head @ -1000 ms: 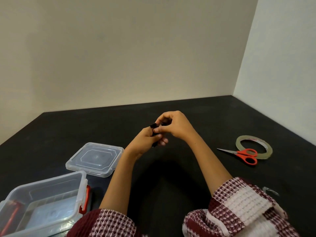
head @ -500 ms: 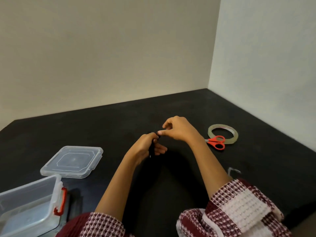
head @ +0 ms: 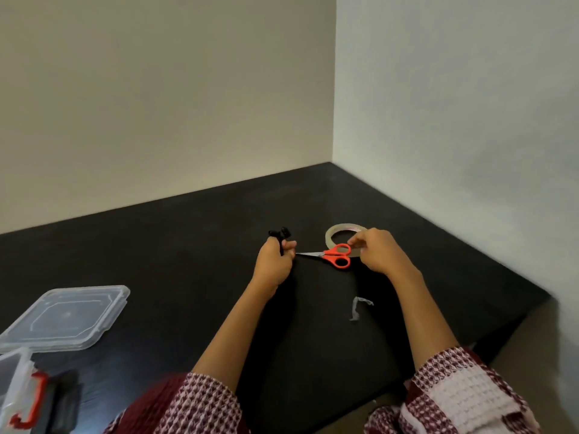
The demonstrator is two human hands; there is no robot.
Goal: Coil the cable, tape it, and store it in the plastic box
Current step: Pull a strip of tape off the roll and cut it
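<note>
- Since half a second ago the right hand has parted from the left hand and reached the translucent ring-shaped tape roll.
- Left grip is curled tight round the black coiled cable, held over the matte black bench; only its bunched end shows above the fist.
- Right fingertips sit at the roll's near rim, just beside the orange-handled steel scissors; whether that grip pinches anything, I cannot tell.
- Crumpled clear tape scrap lies near the right forearm.
- Clear plastic box with a red latch is cut off at the lower left; its flat clear lid lies beside it.
</note>
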